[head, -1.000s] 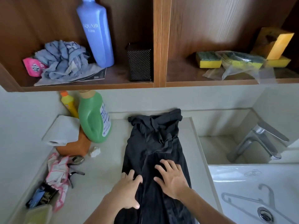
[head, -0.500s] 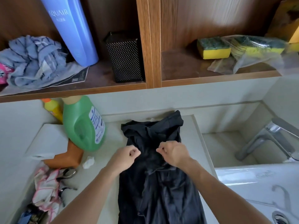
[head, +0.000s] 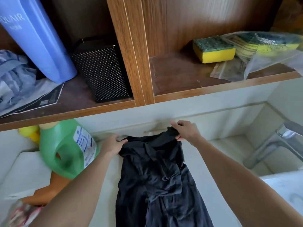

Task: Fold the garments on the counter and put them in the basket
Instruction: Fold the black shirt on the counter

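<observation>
Both hands, left hand (head: 111,145) and right hand (head: 185,131), pinch the black garment's (head: 155,177) far edge. Fold not done. No basket in view.

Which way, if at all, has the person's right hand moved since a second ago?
Yes. The right hand went from the middle of the black garment to its far edge, near the back wall below the shelf, and pinches it there.

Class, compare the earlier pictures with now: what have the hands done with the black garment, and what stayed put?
Both hands moved from the middle of the black garment to its far edge: the left hand pinches the left corner, the right hand the right. The garment stayed on the counter, green bottle too.
</observation>
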Available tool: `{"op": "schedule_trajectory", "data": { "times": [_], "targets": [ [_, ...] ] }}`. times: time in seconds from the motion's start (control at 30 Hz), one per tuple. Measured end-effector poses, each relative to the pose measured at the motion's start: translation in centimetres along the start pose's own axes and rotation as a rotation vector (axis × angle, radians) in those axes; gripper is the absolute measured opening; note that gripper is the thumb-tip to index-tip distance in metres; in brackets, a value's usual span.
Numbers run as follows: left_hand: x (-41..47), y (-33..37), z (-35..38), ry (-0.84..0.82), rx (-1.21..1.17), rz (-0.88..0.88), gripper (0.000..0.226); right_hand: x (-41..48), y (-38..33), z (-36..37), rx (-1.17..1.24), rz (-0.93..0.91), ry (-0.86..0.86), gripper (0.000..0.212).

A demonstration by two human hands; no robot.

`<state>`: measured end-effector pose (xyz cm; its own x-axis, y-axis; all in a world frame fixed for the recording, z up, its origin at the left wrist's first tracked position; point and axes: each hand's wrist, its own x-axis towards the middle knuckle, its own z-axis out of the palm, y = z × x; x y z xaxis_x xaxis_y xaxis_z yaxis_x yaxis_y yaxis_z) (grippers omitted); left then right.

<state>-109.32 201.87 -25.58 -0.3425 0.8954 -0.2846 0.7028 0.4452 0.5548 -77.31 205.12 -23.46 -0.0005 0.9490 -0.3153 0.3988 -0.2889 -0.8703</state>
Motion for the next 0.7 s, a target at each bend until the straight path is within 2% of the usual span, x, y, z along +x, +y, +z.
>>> {"op": "schedule_trajectory", "data": {
  "times": [0.03,0.1,0.17,0.23,0.33,0.37,0.43,0.53,0.63,0.7],
  "targets": [
    [0.5,0.3,0.1,-0.032,0.014,0.022,0.045,0.4,0.3,0.0,0.007,0.011,-0.006,0.051],
    [1.2,0.7,0.1,-0.072,0.087,0.071,0.007,0.9,1.1,-0.4,-0.104,-0.014,0.008,0.049],
    [1.4,1.0,-0.2,-0.014,0.151,0.107,0.017,1.1,1.7,-1.1,-0.308,-0.058,0.003,0.042],
    [0.8,1.8,-1.2,0.100,0.115,0.118,0.011,1.0,1.5,-1.8,-0.481,-0.087,0.011,0.035],
    [-0.2,3.1,-3.1,0.257,-0.007,0.133,0.023,0.9,-0.2,-2.4,-0.651,-0.142,0.177,0.021],
    [-0.6,3.6,-3.8,0.278,-0.052,0.141,0.021,0.9,-0.9,-2.6,-0.627,-0.158,0.243,0.018],
    [-1.3,4.4,-4.9,0.272,-0.174,0.154,0.011,0.6,-2.3,-2.7,-0.397,-0.174,0.265,0.012],
    [-3.1,5.3,-6.4,0.202,-0.380,0.182,0.008,-1.0,-4.0,-3.1,-0.027,-0.213,0.139,0.012],
    [-5.6,5.1,-7.4,0.165,-0.480,0.242,0.013,-3.5,-4.3,-3.6,0.219,-0.289,0.065,0.018],
    [-7.9,4.0,-7.5,0.146,-0.526,0.280,0.011,-5.6,-3.4,-4.0,0.334,-0.344,0.008,0.014]
  ]
}}
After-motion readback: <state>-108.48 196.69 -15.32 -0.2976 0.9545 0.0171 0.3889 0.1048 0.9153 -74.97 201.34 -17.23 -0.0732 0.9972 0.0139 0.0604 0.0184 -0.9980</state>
